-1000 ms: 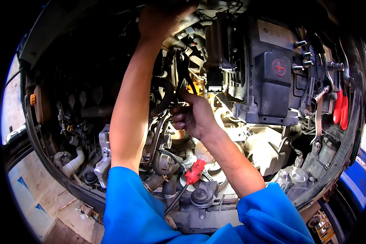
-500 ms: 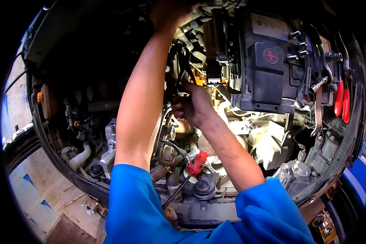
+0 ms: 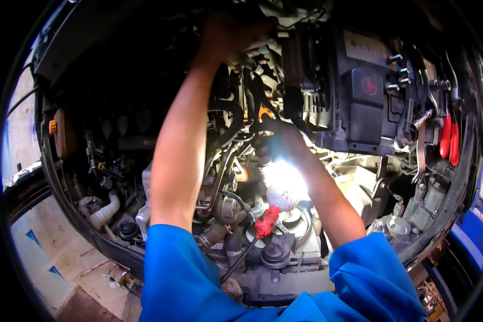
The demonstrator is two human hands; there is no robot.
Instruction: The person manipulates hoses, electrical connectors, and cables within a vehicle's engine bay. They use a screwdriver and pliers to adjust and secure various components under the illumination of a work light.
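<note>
At the back of the engine bay my left hand (image 3: 233,35) reaches in over hoses and fittings, dim and smeared by motion; what it touches is hidden. Nearer and to the right, my right hand (image 3: 279,137) lies in shadow with its fingers curled, beside black hoses (image 3: 233,123) and a small orange part (image 3: 264,111). What those fingers hold cannot be made out. Just below this hand glows a work lamp's bulb (image 3: 285,188), left of my forearm. Its red handle (image 3: 267,221) rests among the engine parts, with a dark cord running toward the front edge.
A black battery (image 3: 362,102) sits at the right, with several sockets (image 3: 394,86), a ratchet (image 3: 421,121) and red-handled pliers (image 3: 449,140) lying on or beside it. The front crossmember (image 3: 284,283) runs close to me. An orange-capped reservoir (image 3: 61,134) stands far left.
My left hand has shifted slightly down and blurred. My right hand has moved right and a little lower. The lamp's bulb, formerly behind my right forearm, now shows bright; its handle appears slightly lower.
</note>
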